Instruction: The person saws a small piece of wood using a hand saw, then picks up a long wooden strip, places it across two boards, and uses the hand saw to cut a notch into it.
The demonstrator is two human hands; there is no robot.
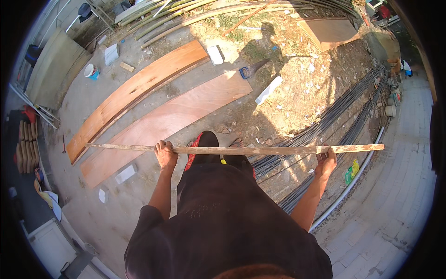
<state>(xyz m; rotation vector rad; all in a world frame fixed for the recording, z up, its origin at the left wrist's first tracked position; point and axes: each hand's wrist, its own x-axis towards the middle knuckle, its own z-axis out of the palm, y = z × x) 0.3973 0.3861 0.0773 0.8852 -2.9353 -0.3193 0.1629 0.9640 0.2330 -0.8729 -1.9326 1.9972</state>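
Note:
A long, narrow wooden strip (pixel 260 151) with a worn, patchy surface is held crosswise in front of my body. My left hand (pixel 166 156) is closed around it left of its middle, and the thin left end reaches out over the boards on the ground. Nearer the other end, my right hand (pixel 326 162) grips it from below, fingers behind the wood. Beyond the strip lie a reddish plywood panel (pixel 186 116) and a thicker orange-brown board (pixel 139 88). At the panel's far end rests a handsaw (pixel 246 72) with a blue handle.
Bundles of dark rods (pixel 334 125) lie to the right, beside a grey pipe (pixel 371 162) along the paving. Bamboo poles (pixel 186 21) and a brown sheet (pixel 330 33) are at the back. White blocks (pixel 215 55) and a paint bucket (pixel 91 71) stand around the boards.

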